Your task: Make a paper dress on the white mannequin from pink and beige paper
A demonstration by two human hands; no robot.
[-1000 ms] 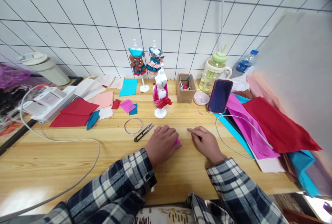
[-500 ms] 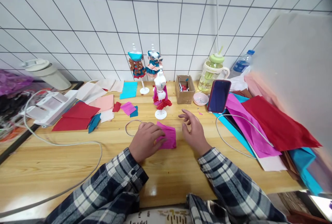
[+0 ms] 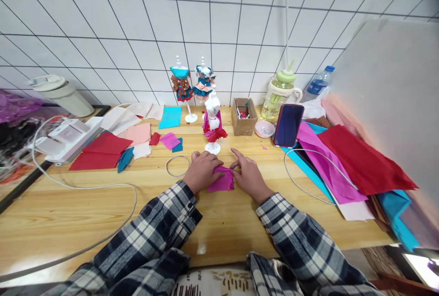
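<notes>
A small magenta piece of crepe paper (image 3: 222,182) lies on the wooden table in front of me. Its far edge is pinched at the left by my left hand (image 3: 203,170) and at the right by my right hand (image 3: 249,176), whose index finger points away from the paper. Just beyond stands a small white mannequin (image 3: 213,108) on a round base, with magenta and red paper around its lower part. Two more mannequins, one in a turquoise and brown outfit (image 3: 181,83) and one in a teal and peach outfit (image 3: 204,81), stand behind it.
A cardboard box (image 3: 244,124), a pink dish (image 3: 264,128), a phone (image 3: 288,126) and a green-lidded jug (image 3: 281,94) stand at the back right. Coloured sheets (image 3: 363,161) pile up at right. Paper pieces (image 3: 103,149) and a power strip (image 3: 73,138) lie left; a cable (image 3: 130,216) crosses the table.
My right hand has moved left onto the magenta paper and now pinches its edge. My left hand has shifted slightly right and away from me; the paper's far edge looks folded down.
</notes>
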